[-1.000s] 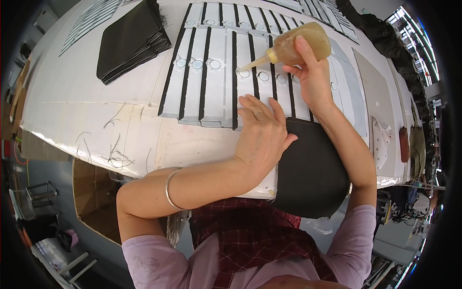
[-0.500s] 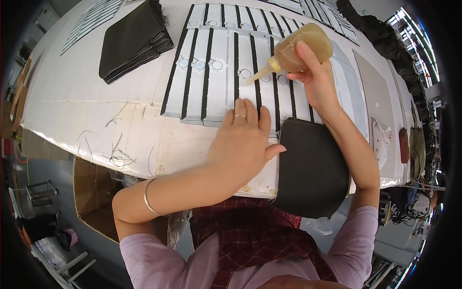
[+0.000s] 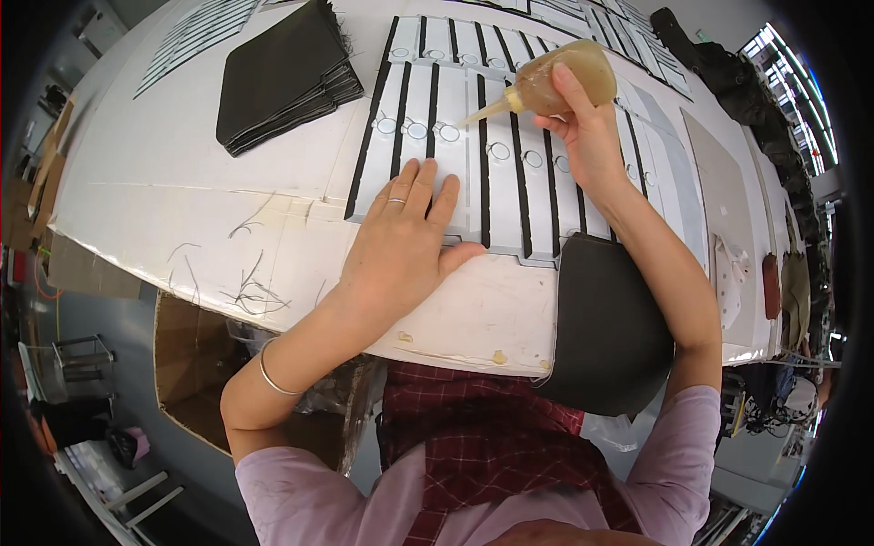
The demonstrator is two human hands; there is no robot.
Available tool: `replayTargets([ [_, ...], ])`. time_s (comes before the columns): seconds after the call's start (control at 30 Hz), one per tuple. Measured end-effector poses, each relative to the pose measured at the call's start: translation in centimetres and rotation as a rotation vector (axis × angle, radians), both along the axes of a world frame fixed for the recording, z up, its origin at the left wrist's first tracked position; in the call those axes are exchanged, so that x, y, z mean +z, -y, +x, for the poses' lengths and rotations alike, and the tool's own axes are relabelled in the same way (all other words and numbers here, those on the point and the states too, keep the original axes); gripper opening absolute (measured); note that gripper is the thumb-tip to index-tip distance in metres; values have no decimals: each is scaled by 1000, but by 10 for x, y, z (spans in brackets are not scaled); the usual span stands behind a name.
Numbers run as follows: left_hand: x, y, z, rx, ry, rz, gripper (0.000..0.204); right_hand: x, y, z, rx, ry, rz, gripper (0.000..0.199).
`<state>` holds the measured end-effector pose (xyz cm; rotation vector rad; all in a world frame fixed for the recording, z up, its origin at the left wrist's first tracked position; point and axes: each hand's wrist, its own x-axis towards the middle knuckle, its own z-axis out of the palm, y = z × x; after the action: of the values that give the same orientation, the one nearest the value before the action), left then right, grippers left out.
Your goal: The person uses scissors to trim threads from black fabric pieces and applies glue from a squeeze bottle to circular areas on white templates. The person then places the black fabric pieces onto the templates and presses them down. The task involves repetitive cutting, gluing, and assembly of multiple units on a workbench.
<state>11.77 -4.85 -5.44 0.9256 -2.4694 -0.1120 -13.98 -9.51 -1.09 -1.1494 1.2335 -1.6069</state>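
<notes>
My right hand [image 3: 587, 136] grips a soft amber squeeze bottle [image 3: 555, 80], tipped so its nozzle points left and down at a row of small rings on grey strips [image 3: 496, 173]. The strips lie side by side with black gaps between them on the white table [image 3: 173, 196]. My left hand [image 3: 401, 241] lies flat with fingers spread on the near ends of the left strips, a ring on one finger and a bangle on the wrist. A black fabric piece [image 3: 605, 323] hangs over the table's near edge under my right forearm.
A stack of black fabric sheets [image 3: 282, 73] sits at the far left of the table. More grey strips lie beyond and to the right. A brown panel [image 3: 724, 196] lies at the right. An open cardboard box [image 3: 196, 364] stands on the floor below the table edge.
My left hand slid left off the black piece onto the near ends of the left strips. The bottle moved left, its nozzle now over rings further left.
</notes>
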Motion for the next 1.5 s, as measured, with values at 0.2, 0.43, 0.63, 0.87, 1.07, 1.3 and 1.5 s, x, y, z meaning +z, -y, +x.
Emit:
replayTargets([
  [0.2,0,0,-1,-3,-23,-7,71,-5,8,10,-19,-14,-15,42],
  [0.43,3,-2,-1,25,9,-23,71,-5,5,19,28,-53,15,43],
  [0.63,2,-2,-1,30,9,-53,71,-3,5,16,-21,-41,-47,45],
  [0.87,2,-2,0,35,10,-50,72,0,2,19,50,-78,-1,45],
  [1.07,2,-3,0,49,13,-49,71,14,8,1,160,120,-59,45],
  [1.3,0,-3,0,53,10,-65,69,2,20,34,25,-11,-38,44],
  [1.5,1,-3,1,50,17,-59,69,-5,26,42,41,-76,-55,41],
])
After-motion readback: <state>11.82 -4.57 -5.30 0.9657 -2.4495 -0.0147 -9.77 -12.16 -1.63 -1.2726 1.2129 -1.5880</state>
